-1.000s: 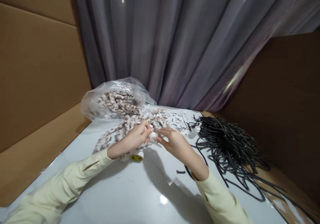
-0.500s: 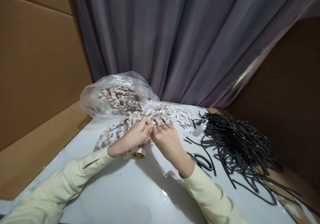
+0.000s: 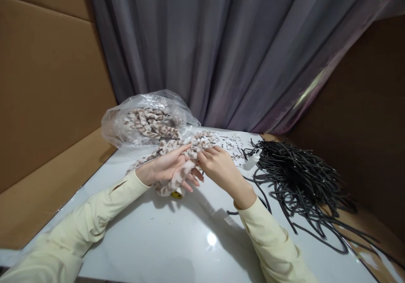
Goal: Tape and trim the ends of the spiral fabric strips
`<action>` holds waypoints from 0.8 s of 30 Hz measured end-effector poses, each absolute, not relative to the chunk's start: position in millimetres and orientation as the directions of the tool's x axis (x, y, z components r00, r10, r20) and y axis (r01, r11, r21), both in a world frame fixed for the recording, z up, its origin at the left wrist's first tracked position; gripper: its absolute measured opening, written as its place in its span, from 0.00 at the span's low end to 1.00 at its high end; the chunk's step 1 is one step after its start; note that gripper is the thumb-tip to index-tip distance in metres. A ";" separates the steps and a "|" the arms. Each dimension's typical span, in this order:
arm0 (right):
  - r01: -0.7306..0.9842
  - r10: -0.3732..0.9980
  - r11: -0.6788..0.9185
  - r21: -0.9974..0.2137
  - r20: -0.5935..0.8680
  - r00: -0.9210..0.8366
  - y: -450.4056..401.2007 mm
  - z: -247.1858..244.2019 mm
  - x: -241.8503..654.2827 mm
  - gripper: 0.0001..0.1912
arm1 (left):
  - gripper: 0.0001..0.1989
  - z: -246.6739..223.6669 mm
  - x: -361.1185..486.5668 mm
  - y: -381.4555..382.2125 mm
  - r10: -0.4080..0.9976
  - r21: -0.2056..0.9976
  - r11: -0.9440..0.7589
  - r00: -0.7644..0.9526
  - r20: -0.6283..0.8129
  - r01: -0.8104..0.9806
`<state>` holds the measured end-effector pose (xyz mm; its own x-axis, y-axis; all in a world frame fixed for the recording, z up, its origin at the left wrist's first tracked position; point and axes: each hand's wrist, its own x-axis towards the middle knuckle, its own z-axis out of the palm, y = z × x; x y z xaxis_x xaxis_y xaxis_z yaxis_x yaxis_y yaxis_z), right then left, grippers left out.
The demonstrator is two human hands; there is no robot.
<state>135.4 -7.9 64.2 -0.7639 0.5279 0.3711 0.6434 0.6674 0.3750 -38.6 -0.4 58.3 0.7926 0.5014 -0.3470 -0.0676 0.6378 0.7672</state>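
A fluffy white-and-brown spotted cord [image 3: 179, 174] runs across the palm of my left hand [image 3: 169, 165]. That hand is turned up with its fingers spread, so it supports the cord without closing round it. To the right, my right hand [image 3: 220, 167] pinches the cord near its end; its fingertips are partly hidden. A roll of tape with a yellow core [image 3: 177, 194] sits just below my left hand, partly covered by the cord. More fluffy spotted cords [image 3: 202, 138] lie in a pile behind both hands.
A clear plastic bag [image 3: 118, 125] at the back left holds more fluffy cords. On the right lies a large heap of black cords [image 3: 294, 173] beside a small white bottle [image 3: 252, 160]. Small scraps [image 3: 230, 144] litter the table [image 3: 142, 236]. Cardboard [image 3: 47, 84] and a grey curtain [image 3: 190, 42] enclose it.
My left hand has opened from a pinch to spread fingers, palm up under the fluffy cord. My right hand has moved slightly right, and the cord now shows between the hands.
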 end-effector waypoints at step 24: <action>0.749 0.745 0.617 -0.242 0.489 -0.455 -17.1 53.4 121.4 0.31 | 0.08 68.4 -35.3 -1.8 0.955 0.881 0.139 0.297 0.001 -0.452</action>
<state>121.4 -17.1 53.4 -0.4546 0.7445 0.4889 0.7491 0.6165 -0.2424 -35.3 -1.8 68.4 0.2968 0.9550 0.0011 -0.4515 0.1393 0.8813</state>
